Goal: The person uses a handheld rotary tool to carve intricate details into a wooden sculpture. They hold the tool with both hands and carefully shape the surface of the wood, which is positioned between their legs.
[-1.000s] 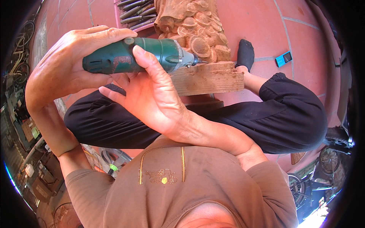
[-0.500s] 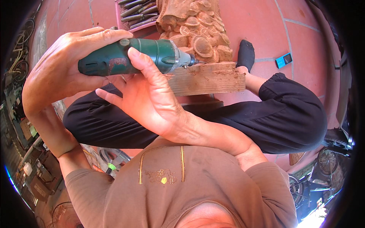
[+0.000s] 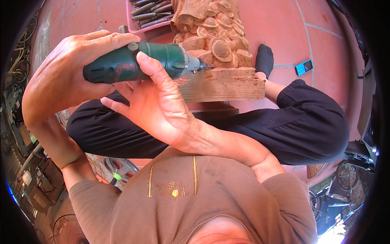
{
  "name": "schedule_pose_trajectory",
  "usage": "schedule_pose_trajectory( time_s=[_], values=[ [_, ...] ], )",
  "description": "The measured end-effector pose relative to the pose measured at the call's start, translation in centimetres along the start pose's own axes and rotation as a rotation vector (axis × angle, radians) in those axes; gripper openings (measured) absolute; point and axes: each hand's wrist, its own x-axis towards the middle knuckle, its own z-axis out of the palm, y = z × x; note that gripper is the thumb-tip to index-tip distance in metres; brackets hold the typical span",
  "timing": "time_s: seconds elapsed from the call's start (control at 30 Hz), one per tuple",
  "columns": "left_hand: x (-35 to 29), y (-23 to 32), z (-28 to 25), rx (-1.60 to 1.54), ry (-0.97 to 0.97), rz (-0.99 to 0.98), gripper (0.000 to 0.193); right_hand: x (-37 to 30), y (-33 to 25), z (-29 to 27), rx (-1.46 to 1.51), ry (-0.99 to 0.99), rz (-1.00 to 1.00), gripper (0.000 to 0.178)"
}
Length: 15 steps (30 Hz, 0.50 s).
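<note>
A green electric die grinder [image 3: 158, 57] lies nearly level across my upper view, its grey nose pointing right. My left hand [image 3: 61, 77] wraps round its rear end from the left, with fingers along the top. From below, my right hand [image 3: 162, 101] supports the body, thumb pressed against its near side and some fingers partly hidden behind it. The thin bit reaches the carved wooden block [image 3: 221, 87] at the top of its plain base, just below the rounded carved shapes [image 3: 221, 49]. Whether the tip touches the wood I cannot tell exactly.
A pink tray [image 3: 152, 26] of several dark-handled carving tools stands beyond the grinder. My dark-trousered legs [image 3: 300, 122] are folded round the carving. A blue keypad phone [image 3: 303, 67] lies on red floor tiles at right. A fan [image 3: 69, 229] stands lower left.
The carving, tray and phone have shifted slightly right and a little in view, while the grinder and both hands stay almost in place. The bit now sits slightly further left on the carving.
</note>
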Motion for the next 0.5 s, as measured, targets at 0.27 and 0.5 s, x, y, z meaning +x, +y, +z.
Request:
schedule_pose_trajectory(
  time_s=[0.27,0.5],
  values=[
    [-0.5,1.2,-0.8,0.014,0.016,-0.046,0.079,-0.1,0.2,-0.3,-0.02,-0.128,0.018,0.026],
    [0.0,0.2,0.1,0.027,0.018,0.011,0.077,-0.1,-0.1,-0.9,0.002,-0.054,0.016,0.031]
  ],
)
